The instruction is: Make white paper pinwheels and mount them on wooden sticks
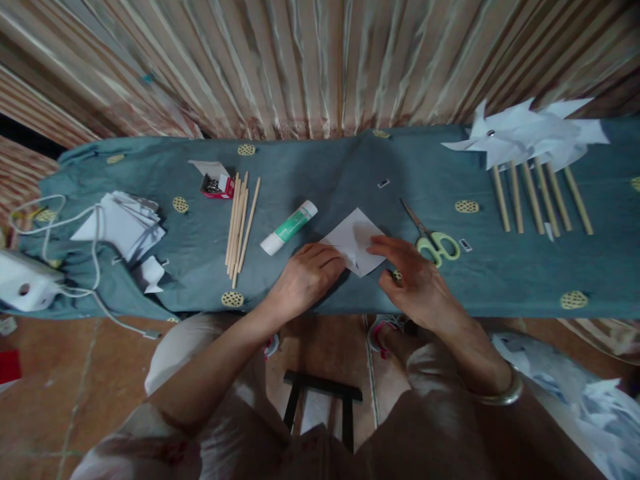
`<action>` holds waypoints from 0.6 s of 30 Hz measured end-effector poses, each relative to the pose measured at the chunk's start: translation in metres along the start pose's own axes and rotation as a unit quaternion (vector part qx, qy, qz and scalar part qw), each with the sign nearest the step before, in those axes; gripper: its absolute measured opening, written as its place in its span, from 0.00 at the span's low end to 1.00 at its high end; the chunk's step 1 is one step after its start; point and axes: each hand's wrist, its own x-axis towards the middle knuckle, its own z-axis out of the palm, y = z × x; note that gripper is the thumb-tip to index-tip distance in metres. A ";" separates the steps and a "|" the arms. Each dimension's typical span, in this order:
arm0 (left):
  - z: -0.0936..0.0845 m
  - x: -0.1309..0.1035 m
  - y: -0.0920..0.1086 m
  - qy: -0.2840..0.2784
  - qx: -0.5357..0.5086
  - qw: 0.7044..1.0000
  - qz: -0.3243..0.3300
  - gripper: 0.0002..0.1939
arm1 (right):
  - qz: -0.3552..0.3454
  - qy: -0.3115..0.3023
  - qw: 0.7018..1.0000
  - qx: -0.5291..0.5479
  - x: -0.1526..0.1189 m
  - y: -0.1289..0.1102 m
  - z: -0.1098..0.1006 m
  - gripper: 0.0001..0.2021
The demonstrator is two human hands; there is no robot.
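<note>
Lap point(230, 423) | left hand point(313, 270), right hand point(413, 273) at paper point(355, 230) edges | tablecloth point(345, 167) roomy beyond

The paper sq. point(356, 227) under my fingers point(393, 249) is matt & smooth, like the pinwheels point(530, 130) far right, whose sticks point(532, 198) look bare, dull wood, same as the loose dowels point(237, 223) at left. Glue stick point(290, 228) = smooth plastic w/ slight sheen; scissors point(431, 237) = metal blades + plastic handles; box point(229, 187) at left = thin card w/ shiny metal bits point(213, 185) inside. Tablecloth point(340, 180) is matt, creased fabric, the far curtain point(310, 67) pleated cloth w/ a satiny gloss, and my bangle point(506, 397) smooth, polished metal.
</note>
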 end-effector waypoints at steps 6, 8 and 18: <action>-0.002 -0.005 0.022 -0.009 -0.040 0.999 -0.013 0.06 | 0.027 -0.068 0.995 0.065 -0.015 -0.010 -0.014 0.19; -0.001 -0.007 0.024 0.000 -0.065 0.998 -0.023 0.05 | 0.037 -0.070 0.995 0.066 -0.017 -0.011 -0.012 0.17; 0.005 -0.006 0.020 0.002 -0.127 0.989 -0.081 0.07 | 0.068 0.015 0.994 0.078 -0.017 -0.011 0.013 0.05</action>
